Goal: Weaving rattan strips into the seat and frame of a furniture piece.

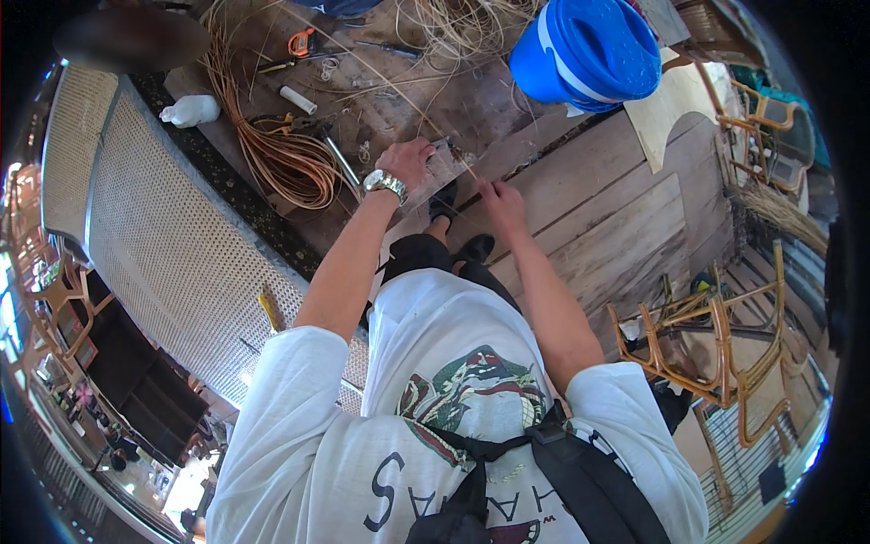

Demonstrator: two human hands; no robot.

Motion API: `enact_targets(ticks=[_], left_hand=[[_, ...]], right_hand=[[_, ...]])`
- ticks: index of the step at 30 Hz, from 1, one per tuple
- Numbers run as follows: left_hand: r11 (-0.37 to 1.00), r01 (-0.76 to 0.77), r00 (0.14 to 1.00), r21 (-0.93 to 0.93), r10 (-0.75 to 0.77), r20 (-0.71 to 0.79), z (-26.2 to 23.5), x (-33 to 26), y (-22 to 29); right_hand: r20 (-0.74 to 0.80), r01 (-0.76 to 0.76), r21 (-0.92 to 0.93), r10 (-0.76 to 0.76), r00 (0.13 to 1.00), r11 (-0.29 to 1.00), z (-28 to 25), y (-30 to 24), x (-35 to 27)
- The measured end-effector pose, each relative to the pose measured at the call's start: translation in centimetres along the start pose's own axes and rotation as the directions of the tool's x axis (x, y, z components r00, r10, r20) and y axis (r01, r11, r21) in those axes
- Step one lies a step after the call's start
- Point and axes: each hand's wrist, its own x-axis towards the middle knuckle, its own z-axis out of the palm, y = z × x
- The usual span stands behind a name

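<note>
My left hand point(406, 163), with a metal watch on its wrist, rests on a small pale wooden block point(442, 172) at the table's near edge. Its fingers are closed beside a small dark metal piece point(443, 143) on the block; what they grip is too small to make out. A thin cane strip point(406, 100) runs from the far left of the table across to the block. On the near right side of the block, my right hand point(503, 208) is closed in a pinch on the end of the strip.
A coil of cane strands point(285, 163) lies left of my hands, with a metal hammer-like tool point(343, 159) beside it. Beyond are orange-handled cutters point(302, 42) and a white bottle point(192, 111). A blue bucket point(589, 54) stands far right; woven cane panel point(181, 208) at left.
</note>
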Motion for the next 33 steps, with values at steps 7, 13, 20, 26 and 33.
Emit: enact_targets(ticks=[7, 13, 20, 26, 33], left_hand=[[1.000, -0.008, 1.000, -0.012, 0.008, -0.004, 0.1, -0.8, -0.4], [1.000, 0.004, 1.000, -0.005, -0.004, 0.019, -0.5, -0.5, 0.2], [1.000, 0.010, 1.000, 0.002, -0.009, -0.004, 0.0, -0.1, 0.0], [1.000, 0.004, 1.000, 0.002, -0.004, -0.030, 0.0, -0.1, -0.4], [0.999, -0.044, 0.999, 0.019, 0.044, -0.022, 1.0, 0.4, -1.4]], right_hand=[[0.073, -0.022, -0.268, 0.044, 0.996, 0.963, -7.5, 15.1, -9.7], [0.198, 0.089, -0.189, -0.051, 0.979, 0.978, -4.5, 7.6, -2.5], [0.367, -0.168, 0.175, 0.094, 0.925, 0.970, -0.6, -2.6, 3.2], [0.078, -0.004, -0.093, 0.011, 0.997, 0.996, -1.9, 3.2, -1.7], [0.129, -0.296, -0.416, 0.378, 0.917, 0.860, -11.9, 22.5, -16.2]])
